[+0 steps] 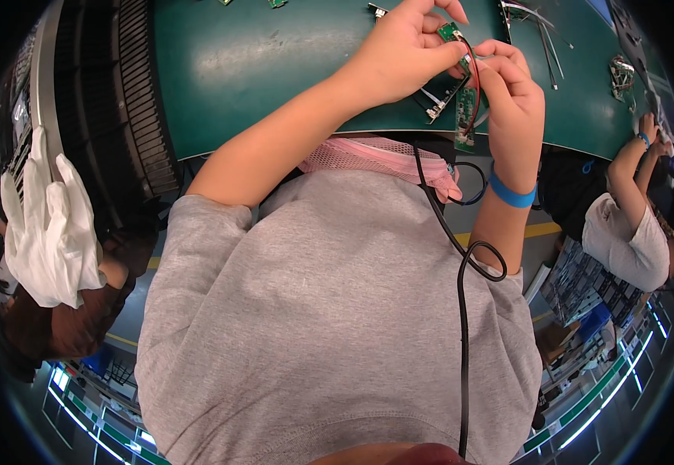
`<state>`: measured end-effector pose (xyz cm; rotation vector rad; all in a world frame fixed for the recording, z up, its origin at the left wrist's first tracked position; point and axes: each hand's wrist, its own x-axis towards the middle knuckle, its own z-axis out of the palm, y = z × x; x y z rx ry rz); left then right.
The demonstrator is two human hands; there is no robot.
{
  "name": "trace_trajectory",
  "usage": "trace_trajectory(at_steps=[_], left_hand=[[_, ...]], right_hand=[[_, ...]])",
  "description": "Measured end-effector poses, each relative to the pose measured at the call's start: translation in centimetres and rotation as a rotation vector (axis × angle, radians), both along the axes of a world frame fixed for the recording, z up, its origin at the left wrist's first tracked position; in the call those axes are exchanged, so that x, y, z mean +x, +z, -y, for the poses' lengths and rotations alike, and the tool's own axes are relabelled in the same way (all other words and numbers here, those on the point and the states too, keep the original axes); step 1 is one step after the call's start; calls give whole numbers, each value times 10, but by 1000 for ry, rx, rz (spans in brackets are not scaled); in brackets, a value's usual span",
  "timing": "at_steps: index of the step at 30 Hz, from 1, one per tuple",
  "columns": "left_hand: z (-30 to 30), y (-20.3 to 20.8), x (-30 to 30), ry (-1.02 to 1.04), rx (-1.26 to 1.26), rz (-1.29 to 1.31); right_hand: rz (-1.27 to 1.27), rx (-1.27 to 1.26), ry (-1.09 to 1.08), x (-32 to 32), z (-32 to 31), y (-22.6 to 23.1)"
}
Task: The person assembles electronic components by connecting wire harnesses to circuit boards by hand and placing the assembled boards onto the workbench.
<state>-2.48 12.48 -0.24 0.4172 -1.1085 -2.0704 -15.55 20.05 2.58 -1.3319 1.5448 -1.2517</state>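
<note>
My left hand (pixel 408 53) is closed over the table, its thumb and fingers pinching a small green circuit board (pixel 448 32) with a white connector. Red and black wires (pixel 475 81) curve from that board to a longer green circuit board (pixel 465 124), whose lower end reaches past the table's near edge. Close beside the left, my right hand (pixel 514 87) is pinched at the long board's upper part; its fingertips partly hide the exact grip. A blue band circles my right wrist. Behind the hands, a dark strip-shaped part (pixel 435 111) with white connectors lies on the table.
On the green table (pixel 267 70) are loose wires (pixel 548 39) and a bundle of small parts (pixel 622 77) at the right. A black cable (pixel 463 310) loops down my front. A white glove (pixel 50 232) hangs at the left. Another person (pixel 627 232) works at the right.
</note>
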Motion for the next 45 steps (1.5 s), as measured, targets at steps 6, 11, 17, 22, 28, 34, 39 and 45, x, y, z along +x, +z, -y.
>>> trace_trajectory(at_steps=[6,11,17,22,28,34,39,45], left_hand=[[18,5,12,252,-753,641],[40,18,19,565,-871,855],[66,11,17,632,-979,1501],[82,-9,23,632,-948,1474],[90,-13,30,657,-872,1440],[97,-22,39,717,-888,1355],[89,-7,36,1081,-1045,942],[66,25,37,291,61,172]], right_hand=[[-193,-18,-207,-26,13,-7],[-453,-45,-449,-90,53,-19],[-1005,223,-420,-48,91,4],[-1111,83,-286,-76,69,-50],[-974,-92,-351,-78,34,-53],[-690,2,-403,-73,36,-28],[-208,-8,-471,-78,22,-25],[198,-100,-353,-78,19,-17]])
